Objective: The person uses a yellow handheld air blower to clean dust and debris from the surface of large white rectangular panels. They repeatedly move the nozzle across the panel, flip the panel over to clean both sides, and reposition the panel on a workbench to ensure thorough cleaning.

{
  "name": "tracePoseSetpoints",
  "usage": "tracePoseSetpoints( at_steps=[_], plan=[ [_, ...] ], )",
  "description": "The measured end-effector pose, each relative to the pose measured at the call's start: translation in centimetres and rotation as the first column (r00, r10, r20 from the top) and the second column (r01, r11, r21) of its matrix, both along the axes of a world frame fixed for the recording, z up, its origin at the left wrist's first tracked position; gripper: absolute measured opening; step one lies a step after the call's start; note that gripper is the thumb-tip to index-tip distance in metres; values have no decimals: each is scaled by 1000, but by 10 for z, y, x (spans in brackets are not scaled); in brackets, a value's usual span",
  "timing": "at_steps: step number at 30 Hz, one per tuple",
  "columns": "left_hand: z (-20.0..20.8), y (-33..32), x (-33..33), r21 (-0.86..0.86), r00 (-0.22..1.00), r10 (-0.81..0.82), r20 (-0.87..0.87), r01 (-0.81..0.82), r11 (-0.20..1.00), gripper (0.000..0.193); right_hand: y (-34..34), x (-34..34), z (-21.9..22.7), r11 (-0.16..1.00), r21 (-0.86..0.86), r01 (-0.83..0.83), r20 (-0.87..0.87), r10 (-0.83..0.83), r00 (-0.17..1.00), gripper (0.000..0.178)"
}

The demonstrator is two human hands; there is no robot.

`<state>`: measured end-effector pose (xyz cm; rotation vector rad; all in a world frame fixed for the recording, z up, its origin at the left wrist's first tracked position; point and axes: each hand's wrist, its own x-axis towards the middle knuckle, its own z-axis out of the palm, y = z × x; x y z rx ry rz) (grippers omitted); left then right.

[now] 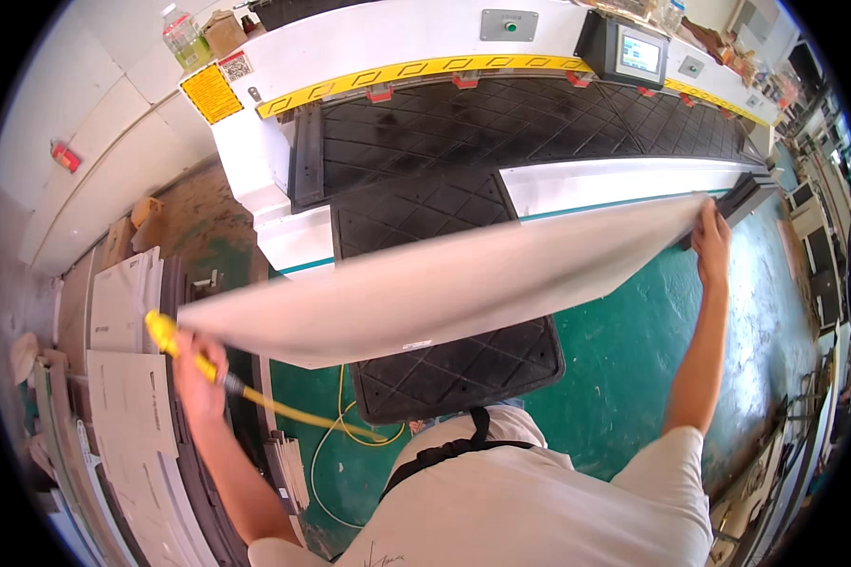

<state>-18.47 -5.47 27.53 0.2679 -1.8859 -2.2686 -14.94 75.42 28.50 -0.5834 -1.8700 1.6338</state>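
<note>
A long, pale, flat panel (pixel 435 293) is held up across the front of me, slightly blurred and tilted with its right end higher. My right hand (pixel 711 248) is closed on its right end, thumb and fingers at the corner. At the panel's left end, my left hand (pixel 201 373) is closed round a yellow air blow gun (pixel 164 333). That hand also meets the panel's corner, though how it grips the edge is blurred. A yellow hose (pixel 293 409) runs from the gun. Beneath the panel, a black ridged support (pixel 459 373) sticks out toward me.
Ahead stands a white machine (pixel 369 47) with a black ridged bed (pixel 416 128), a yellow-striped beam and a control screen (pixel 639 54). Stacked boards (pixel 128 397) line the left side. Hose loops (pixel 350 430) lie on the green floor (pixel 624 369). More boards stand at the far right.
</note>
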Motion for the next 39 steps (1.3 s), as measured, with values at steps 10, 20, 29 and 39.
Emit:
tracePoseSetpoints(
  at_steps=[10, 20, 29, 39],
  plan=[
    [-186, 18, -151, -355, 857, 228, 462, -57, 933, 34, 16, -241, -202, 903, 305, -304, 579, 77, 812, 57],
    [-257, 39, -113, -215, 611, 140, 779, 50, 975, 24, 12, -230, -277, 883, 292, -368, 758, 21, 652, 57],
    [-241, 49, -34, -377, 571, 196, 797, 219, 900, 30, -10, -271, -286, 983, 113, -146, 538, 63, 840, 31],
    [-244, 56, 77, -406, 437, 333, 836, 83, 910, 47, -14, -284, -289, 718, 655, -235, 522, -205, 828, 19]
  ],
)
